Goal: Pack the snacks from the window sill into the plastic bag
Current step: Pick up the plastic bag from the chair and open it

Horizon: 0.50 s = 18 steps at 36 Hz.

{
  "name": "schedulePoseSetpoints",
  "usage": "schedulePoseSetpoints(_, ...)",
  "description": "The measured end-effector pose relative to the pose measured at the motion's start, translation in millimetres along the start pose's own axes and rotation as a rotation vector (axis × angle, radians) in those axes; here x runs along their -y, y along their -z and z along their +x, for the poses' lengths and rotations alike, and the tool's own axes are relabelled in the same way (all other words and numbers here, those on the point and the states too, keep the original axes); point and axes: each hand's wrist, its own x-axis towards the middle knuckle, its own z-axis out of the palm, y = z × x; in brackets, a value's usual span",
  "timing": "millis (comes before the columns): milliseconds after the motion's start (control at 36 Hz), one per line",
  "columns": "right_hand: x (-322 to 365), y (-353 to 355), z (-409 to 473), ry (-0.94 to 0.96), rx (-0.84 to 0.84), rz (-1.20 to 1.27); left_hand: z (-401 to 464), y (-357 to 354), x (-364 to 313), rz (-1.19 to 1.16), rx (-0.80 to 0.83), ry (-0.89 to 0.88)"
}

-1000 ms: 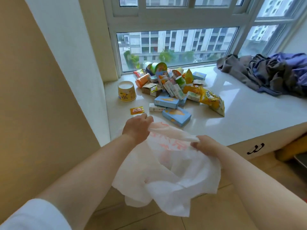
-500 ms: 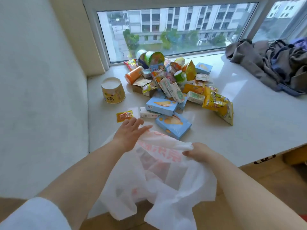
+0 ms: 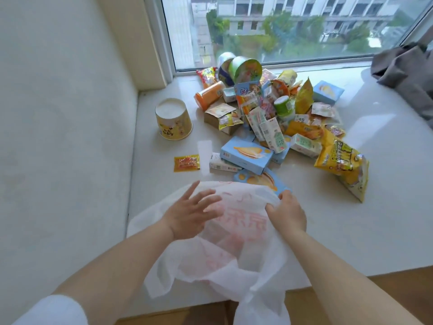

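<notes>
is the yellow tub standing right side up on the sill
No, the yellow tub stands upside down, its plain white base facing up and its wider end on the sill.

Left hand (image 3: 189, 213) is flat with fingers spread, pointing toward 1 o'clock; right hand (image 3: 287, 213) is curled tight, pinching the bag (image 3: 234, 249).

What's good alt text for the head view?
Two hands work a white plastic bag at the window sill's edge: the right hand grips it, the left hand lies open on it. A snack pile sits beyond.
</notes>
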Motion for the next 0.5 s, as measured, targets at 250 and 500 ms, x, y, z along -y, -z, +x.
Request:
schedulePoseSetpoints(250, -0.5, -11.2, -20.4, 0.576, -0.379, -0.203, 31.0, -59.6, -2.9, -0.051, 0.488, 0.108)
schedulePoseSetpoints(500, -16.5, -69.4, -36.6, 0.415, 0.284, -0.670, 36.5, -79.0, -5.4, -0.496, 0.594, 0.183)
